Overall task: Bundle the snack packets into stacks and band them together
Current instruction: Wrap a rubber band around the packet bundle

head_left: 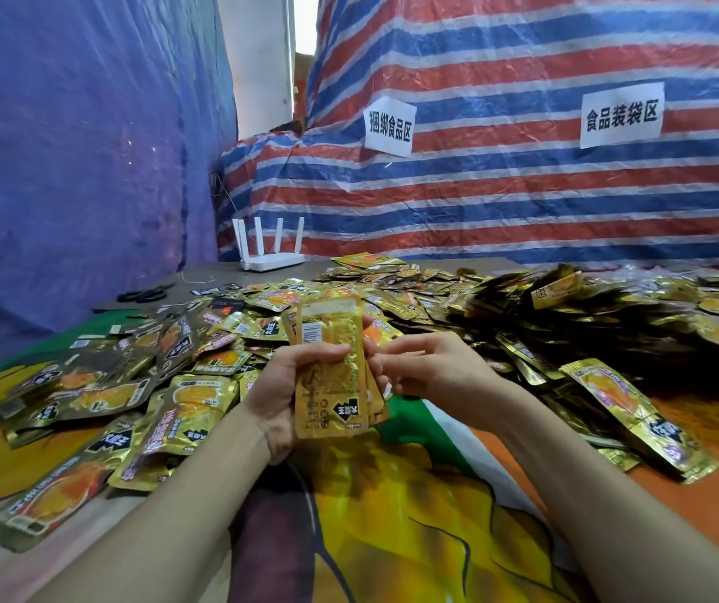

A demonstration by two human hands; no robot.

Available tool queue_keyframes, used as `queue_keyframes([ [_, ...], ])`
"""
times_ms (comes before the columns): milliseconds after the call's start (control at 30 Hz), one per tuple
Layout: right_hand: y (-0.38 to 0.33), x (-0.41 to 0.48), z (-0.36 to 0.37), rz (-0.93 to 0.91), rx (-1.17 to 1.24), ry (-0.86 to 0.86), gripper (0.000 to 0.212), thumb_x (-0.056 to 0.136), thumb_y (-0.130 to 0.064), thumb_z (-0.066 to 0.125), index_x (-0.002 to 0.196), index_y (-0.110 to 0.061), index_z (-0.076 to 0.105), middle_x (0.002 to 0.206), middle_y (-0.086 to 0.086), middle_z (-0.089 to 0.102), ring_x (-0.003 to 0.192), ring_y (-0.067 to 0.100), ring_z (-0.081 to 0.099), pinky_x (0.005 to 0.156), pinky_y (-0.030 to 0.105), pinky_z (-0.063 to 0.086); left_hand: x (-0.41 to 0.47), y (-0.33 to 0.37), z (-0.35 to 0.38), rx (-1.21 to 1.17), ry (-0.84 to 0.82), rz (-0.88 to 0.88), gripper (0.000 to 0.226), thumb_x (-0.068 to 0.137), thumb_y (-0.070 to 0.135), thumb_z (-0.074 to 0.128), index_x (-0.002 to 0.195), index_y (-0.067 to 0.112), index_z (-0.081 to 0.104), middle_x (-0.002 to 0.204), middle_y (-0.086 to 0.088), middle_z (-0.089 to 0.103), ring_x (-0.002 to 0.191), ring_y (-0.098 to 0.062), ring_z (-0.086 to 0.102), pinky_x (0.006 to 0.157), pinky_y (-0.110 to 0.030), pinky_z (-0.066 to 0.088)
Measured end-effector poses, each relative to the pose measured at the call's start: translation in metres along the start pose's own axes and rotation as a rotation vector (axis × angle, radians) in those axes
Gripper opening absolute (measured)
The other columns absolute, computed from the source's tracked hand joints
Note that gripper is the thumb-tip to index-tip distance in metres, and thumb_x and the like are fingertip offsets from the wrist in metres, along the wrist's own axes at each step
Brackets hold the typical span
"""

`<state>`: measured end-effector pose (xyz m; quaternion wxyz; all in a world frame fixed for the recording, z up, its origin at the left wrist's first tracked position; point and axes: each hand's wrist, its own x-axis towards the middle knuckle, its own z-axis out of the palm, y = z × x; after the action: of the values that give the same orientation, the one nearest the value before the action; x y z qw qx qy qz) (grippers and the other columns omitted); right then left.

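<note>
A small stack of gold snack packets [331, 367] stands upright in front of me, above a printed cloth. My left hand [281, 396] grips the stack from its left side, fingers curled over the front. My right hand [425, 367] is at the stack's right edge, fingers curled against the packets behind. I see no band on the stack. Loose gold packets [166, 385] lie heaped on the left, and a larger heap [566, 324] spreads to the right and back.
A white router [270, 248] with several antennas stands at the back left, with black scissors [144, 294] near it. Striped tarpaulin [501, 189] with two paper signs closes the back; a blue sheet [79, 145] closes the left. The printed cloth [392, 515] covers the near surface.
</note>
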<state>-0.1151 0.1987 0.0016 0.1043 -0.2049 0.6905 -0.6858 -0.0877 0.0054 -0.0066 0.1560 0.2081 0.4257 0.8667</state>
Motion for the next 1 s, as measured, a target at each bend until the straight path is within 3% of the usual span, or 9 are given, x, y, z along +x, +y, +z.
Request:
queue_keyframes([
  [100,-0.007,-0.002,-0.005,-0.082,0.042,-0.021,0.014,0.078,-0.025,0.074,0.082,-0.012,0.074,0.079,0.006,0.066,0.073,0.015,0.061,0.07,0.023,0.054,0.0,0.001,-0.001,-0.029,0.003,0.022,0.043,0.077,0.007,0.063,0.118,0.007,0.073,0.099,-0.015,0.069,0.084,-0.029,0.071,0.078,-0.044,0.06],
  [233,-0.018,-0.009,-0.007,-0.106,0.508,-0.134,0.022,0.089,-0.018,0.056,0.071,-0.015,0.068,0.078,0.003,0.065,0.08,0.018,0.067,0.085,0.033,0.054,0.0,0.0,0.002,-0.076,-0.028,0.02,0.051,0.072,0.004,0.07,0.122,0.005,0.068,0.1,-0.013,0.065,0.083,-0.028,0.068,0.076,-0.043,0.059],
  [367,-0.022,-0.01,-0.004,-0.15,0.805,-0.178,0.022,0.084,-0.01,0.051,0.101,-0.008,0.065,0.063,-0.004,0.048,0.058,0.014,0.056,0.076,0.034,0.06,0.002,-0.001,0.004,-0.101,-0.12,0.002,0.057,0.066,0.004,0.082,0.122,0.005,0.068,0.101,-0.012,0.065,0.085,-0.027,0.068,0.08,-0.045,0.059],
  [467,-0.018,-0.007,-0.001,-0.166,0.653,-0.144,0.044,0.083,-0.005,0.057,0.126,-0.012,0.061,0.067,-0.005,0.059,0.046,0.007,0.052,0.065,0.028,0.06,0.002,-0.002,0.001,-0.072,-0.105,-0.013,0.045,0.073,0.006,0.074,0.118,0.006,0.072,0.099,-0.012,0.069,0.086,-0.027,0.071,0.08,-0.043,0.059],
  [533,-0.017,-0.006,0.002,-0.176,0.534,-0.108,0.047,0.083,-0.006,0.063,0.129,-0.017,0.063,0.092,0.001,0.075,0.05,0.009,0.061,0.058,0.023,0.059,0.003,-0.003,-0.002,0.021,-0.013,-0.047,0.035,0.074,0.01,0.07,0.107,0.007,0.078,0.095,-0.014,0.074,0.084,-0.028,0.073,0.076,-0.042,0.06],
  [600,-0.017,-0.005,-0.002,-0.185,0.427,-0.038,0.053,0.079,-0.009,0.069,0.129,-0.023,0.064,0.115,0.009,0.075,0.059,0.013,0.068,0.057,0.022,0.058,0.005,-0.001,-0.002,0.037,0.109,-0.079,0.031,0.075,0.011,0.067,0.103,0.005,0.078,0.091,-0.015,0.074,0.08,-0.029,0.073,0.072,-0.043,0.061],
  [767,-0.006,-0.008,-0.003,-0.198,0.058,0.17,0.048,0.082,-0.004,0.079,0.126,-0.019,0.069,0.113,0.014,0.075,0.084,0.034,0.077,0.062,0.035,0.061,0.015,0.006,-0.008,-0.071,0.42,0.144,0.014,0.09,0.009,0.054,0.091,0.003,0.066,0.079,-0.011,0.068,0.068,-0.024,0.071,0.074,-0.04,0.059],
  [867,0.001,-0.007,0.02,-0.161,0.04,0.154,0.05,0.074,-0.001,0.085,0.12,-0.017,0.073,0.112,0.013,0.074,0.089,0.031,0.077,0.065,0.039,0.062,0.019,0.005,-0.008,-0.094,0.501,0.249,0.019,0.099,0.013,0.05,0.087,0.006,0.063,0.079,-0.01,0.067,0.068,-0.024,0.07,0.066,-0.037,0.061],
  [1000,0.004,-0.006,0.051,-0.211,0.052,0.157,0.051,0.072,0.0,0.088,0.113,-0.027,0.074,0.118,0.006,0.068,0.092,0.021,0.076,0.07,0.039,0.064,0.022,0.003,-0.005,-0.046,0.584,0.338,0.017,0.098,0.02,0.058,0.097,0.007,0.069,0.096,-0.012,0.071,0.089,-0.031,0.07,0.09,-0.048,0.056],
])
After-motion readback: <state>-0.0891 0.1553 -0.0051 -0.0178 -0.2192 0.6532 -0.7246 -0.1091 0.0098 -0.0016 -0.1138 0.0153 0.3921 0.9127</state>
